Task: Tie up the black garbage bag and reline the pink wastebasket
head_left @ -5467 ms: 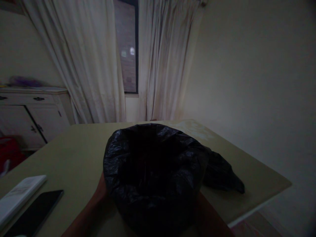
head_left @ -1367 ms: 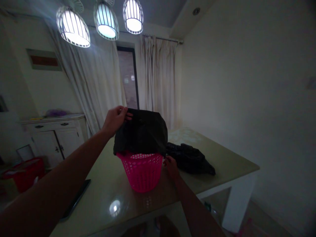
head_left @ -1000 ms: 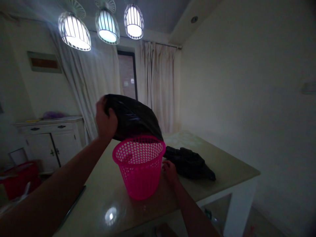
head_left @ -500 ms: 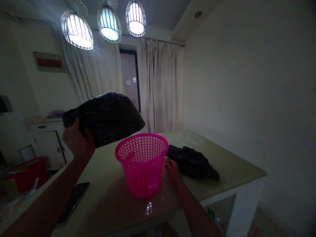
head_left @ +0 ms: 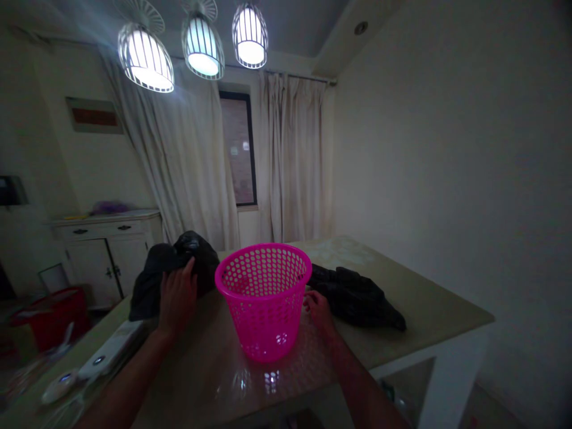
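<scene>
Resting under left hand (head_left: 177,298): black bag (head_left: 154,277)

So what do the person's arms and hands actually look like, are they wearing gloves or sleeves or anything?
Both are bare. The left hand and right hand have no gloves, and no ring, watch or bracelet shows in this dim light. Both forearms run uncovered to the bottom edge of the picture, so no sleeve is visible. The fingers are uncovered too.
</scene>
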Demonstrator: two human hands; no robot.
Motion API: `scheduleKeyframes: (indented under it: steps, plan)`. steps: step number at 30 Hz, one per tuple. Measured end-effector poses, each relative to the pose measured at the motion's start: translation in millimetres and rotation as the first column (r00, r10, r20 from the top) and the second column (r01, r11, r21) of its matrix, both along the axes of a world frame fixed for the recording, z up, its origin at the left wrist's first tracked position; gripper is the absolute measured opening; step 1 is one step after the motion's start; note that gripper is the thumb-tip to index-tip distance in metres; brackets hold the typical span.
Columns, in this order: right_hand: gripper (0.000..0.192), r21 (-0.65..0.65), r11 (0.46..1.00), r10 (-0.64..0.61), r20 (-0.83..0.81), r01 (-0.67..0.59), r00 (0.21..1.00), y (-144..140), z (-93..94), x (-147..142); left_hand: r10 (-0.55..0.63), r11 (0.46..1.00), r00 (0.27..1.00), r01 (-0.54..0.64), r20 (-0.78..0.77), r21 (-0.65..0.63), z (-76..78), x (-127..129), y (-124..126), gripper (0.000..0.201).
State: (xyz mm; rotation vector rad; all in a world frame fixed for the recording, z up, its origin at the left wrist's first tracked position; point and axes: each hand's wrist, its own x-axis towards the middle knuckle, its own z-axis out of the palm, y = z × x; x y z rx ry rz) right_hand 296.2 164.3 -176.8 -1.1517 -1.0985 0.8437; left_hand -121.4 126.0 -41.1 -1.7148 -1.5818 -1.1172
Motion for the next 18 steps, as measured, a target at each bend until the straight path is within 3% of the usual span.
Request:
scheduleKeyframes:
  steps: [4, 10, 13, 18]
  plan:
    - [0.046, 0.007, 1.0, -0.012, 0.046, 0.012, 0.999, 0.3, -0.6, -0.4, -0.045, 0.994, 0.997, 0.051, 0.064, -0.099, -49.8, 29.6, 1.1, 0.054]
    - [0.041, 0.036, 0.999, -0.038, 0.169, 0.032, 0.985, -5.8, 0.9, -2.6, 0.015, 0.981, 0.988, 0.015, 0.156, -0.191, -103.8, 56.4, -11.7, 0.047]
    - [0.04, 0.078, 0.993, -0.103, 0.258, 0.085, 0.961, -13.7, 3.1, -6.2, -0.048, 0.957, 0.981, 0.098, 0.185, -0.273, -117.9, 54.3, -15.5, 0.043]
    - [0.036, 0.221, 0.961, -0.247, 0.42, 0.166, 0.873, -27.1, 20.0, 2.1, -0.189, 0.917, 0.948, 0.264, 0.256, -0.3, -123.8, 45.8, -8.8, 0.043]
